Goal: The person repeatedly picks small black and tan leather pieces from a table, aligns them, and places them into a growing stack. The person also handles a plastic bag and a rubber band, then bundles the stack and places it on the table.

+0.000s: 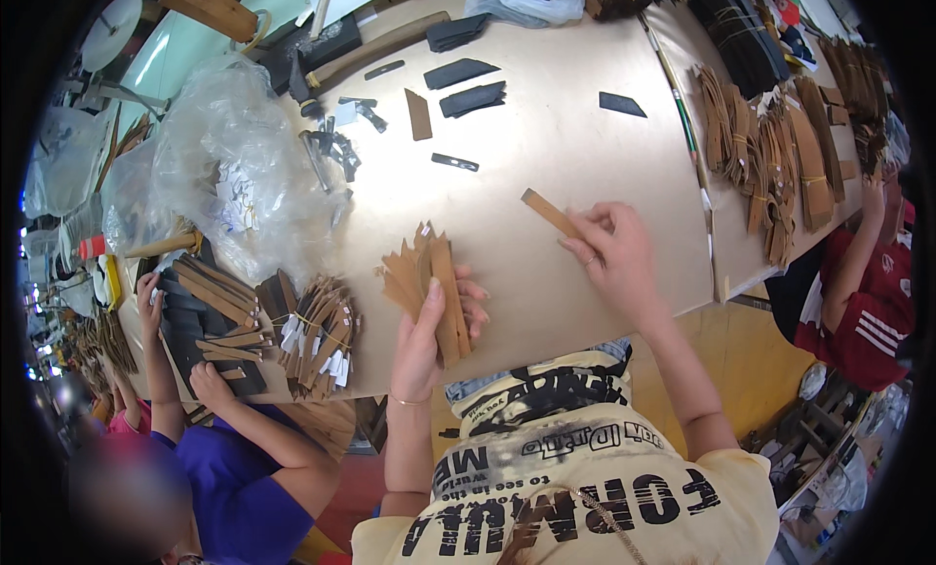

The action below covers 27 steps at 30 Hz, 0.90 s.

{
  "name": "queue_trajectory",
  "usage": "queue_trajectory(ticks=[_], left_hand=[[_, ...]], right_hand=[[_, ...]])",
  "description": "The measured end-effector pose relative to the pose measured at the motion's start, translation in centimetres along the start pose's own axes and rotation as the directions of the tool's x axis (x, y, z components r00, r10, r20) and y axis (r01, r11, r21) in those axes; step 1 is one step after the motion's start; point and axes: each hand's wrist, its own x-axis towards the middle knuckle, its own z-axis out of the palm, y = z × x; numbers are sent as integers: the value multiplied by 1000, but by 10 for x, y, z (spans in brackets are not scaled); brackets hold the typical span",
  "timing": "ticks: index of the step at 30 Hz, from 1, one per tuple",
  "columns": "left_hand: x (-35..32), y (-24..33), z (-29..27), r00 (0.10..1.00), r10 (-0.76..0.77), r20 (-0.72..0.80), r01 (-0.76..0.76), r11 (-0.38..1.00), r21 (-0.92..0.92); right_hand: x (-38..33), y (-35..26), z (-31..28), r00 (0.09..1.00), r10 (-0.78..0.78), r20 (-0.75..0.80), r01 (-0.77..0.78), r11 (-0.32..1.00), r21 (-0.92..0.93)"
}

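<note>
My left hand (pixel 419 346) is wrapped around a fanned bundle of brown leather-like strips (pixel 451 302), held upright over the table's near edge. Their uneven ends stick up above the fingers, and a small white bit shows among them. To the right, my right hand (pixel 621 258) pinches a single brown strip (pixel 548 212) between thumb and fingers. This strip points up and left over the bare tabletop, apart from the bundle, and its far end looks darker.
Black cut pieces (pixel 460 73), a brown piece (pixel 418 114) and a small dark metal piece (pixel 454 162) lie ahead. A hammer (pixel 380 48) and plastic bag (pixel 234 165) are left of them. Tagged strips (pixel 317 336) lie near a co-worker's hands (pixel 212 382); brown bundles (pixel 770 155) fill the right.
</note>
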Motion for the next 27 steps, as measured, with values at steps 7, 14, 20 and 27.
queue_trajectory(ticks=[7,14,20,27], left_hand=[[13,13,28,986,-79,147,60,990,129],[23,-30,28,946,-209,247,226,973,-42],[58,-15,16,895,-201,398,141,975,174],[79,-20,-7,960,-104,258,132,987,-92]], right_hand=[[-13,31,-8,934,-354,49,357,931,-78],[-17,47,-6,930,-366,-4,362,922,-134],[-45,35,6,968,-244,-53,237,966,-107],[-44,31,19,953,-250,-174,238,967,-89]])
